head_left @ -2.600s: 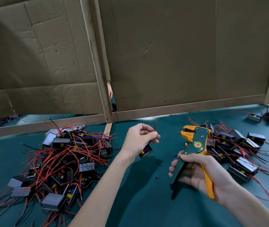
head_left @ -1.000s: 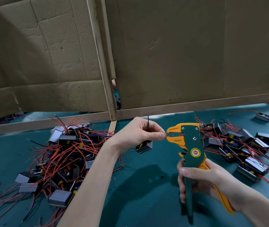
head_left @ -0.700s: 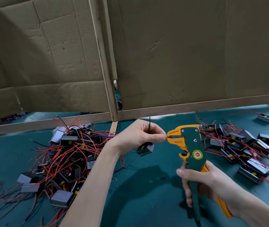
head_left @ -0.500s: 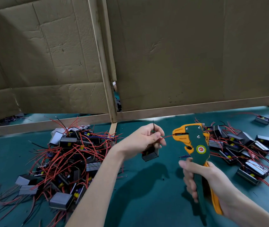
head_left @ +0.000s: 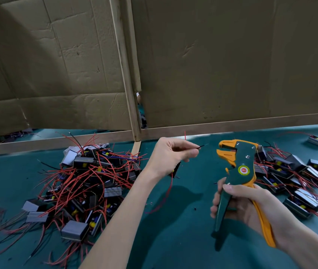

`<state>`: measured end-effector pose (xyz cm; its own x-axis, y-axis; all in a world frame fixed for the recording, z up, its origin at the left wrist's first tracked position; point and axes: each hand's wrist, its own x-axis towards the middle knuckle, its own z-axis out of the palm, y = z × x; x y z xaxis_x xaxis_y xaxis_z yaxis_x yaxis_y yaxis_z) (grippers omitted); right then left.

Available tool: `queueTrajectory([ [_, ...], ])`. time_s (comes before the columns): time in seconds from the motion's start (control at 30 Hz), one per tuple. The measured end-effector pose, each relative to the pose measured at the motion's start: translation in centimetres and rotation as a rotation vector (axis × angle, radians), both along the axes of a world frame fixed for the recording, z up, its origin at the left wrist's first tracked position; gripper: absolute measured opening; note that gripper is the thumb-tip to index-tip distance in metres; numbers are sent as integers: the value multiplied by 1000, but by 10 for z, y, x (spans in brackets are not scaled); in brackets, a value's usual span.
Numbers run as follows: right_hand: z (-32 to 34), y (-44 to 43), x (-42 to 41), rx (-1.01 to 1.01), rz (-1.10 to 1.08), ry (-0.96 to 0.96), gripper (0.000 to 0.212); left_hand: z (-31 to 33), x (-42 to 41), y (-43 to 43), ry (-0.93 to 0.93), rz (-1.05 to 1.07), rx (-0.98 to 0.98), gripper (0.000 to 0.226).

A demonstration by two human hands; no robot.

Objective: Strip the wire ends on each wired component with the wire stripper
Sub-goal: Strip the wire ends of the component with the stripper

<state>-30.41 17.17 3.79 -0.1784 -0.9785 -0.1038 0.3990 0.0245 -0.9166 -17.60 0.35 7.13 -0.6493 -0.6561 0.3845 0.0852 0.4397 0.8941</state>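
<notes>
A person's right hand [head_left: 247, 202] grips a wire stripper [head_left: 239, 166] upright over a teal felt-like bench top [head_left: 183, 239]. The fingers curl round the dark green plastic handle; the orange handle runs back along the wrist, the two handles splayed apart. The tool's toothed orange jaws gape open, facing left, below a round red-and-yellow badge on the green body.

Just left of the stripper, not touching it, the left hand [head_left: 170, 154] pinches a thin black wire [head_left: 201, 146] btwn thumb & forefinger, its bare-looking tip aimed at the jaws. A red wire [head_left: 185, 134] pokes up from the same fist. A small dark boxy component [head_left: 176, 168] hangs under that hand, mostly hidden.

Further left of the stripper lies a tangled heap [head_left: 88, 181] of grey ribbed-metal blocks w/ red & black leads. Right of the stripper is a second, flatter cluster [head_left: 294, 181] of the same parts. Behind the stripper stand creased brown cardboard panels [head_left: 222, 65] on a pale wood frame [head_left: 125, 74].
</notes>
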Motion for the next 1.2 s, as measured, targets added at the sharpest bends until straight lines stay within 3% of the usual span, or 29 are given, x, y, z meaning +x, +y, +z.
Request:
queueTrajectory([
  [0.23, -1, 1, 3, 7, 71, 37, 18, 11, 1, 8, -50, -71, -94, 16],
  [0.4, 0, 3, 2, -6, 98, 63, 21, 15, 1, 12, -95, -87, -90, 4],
  [0.7, -3, 2, 2, 4, 127, 105, 28, 22, 7, 13, -159, -126, -49, 5],
  [0.9, -4, 6, 9, 51, -28, 252, 23, 33, 19, 15, -212, -176, -43, 4],
  [1.0, -10, 3, 19, 61, -144, 322, 34, 35, 19, 17, -272, -165, -64, 6],
  [1.07, -14, 2, 20, 79, -158, 279, 32, 34, 15, 21, -335, -151, -59, 5],
  [1.2, -9, -1, 11, 34, 49, 93, 18, 33, 16, 22, -376, -137, -24, 4],
])
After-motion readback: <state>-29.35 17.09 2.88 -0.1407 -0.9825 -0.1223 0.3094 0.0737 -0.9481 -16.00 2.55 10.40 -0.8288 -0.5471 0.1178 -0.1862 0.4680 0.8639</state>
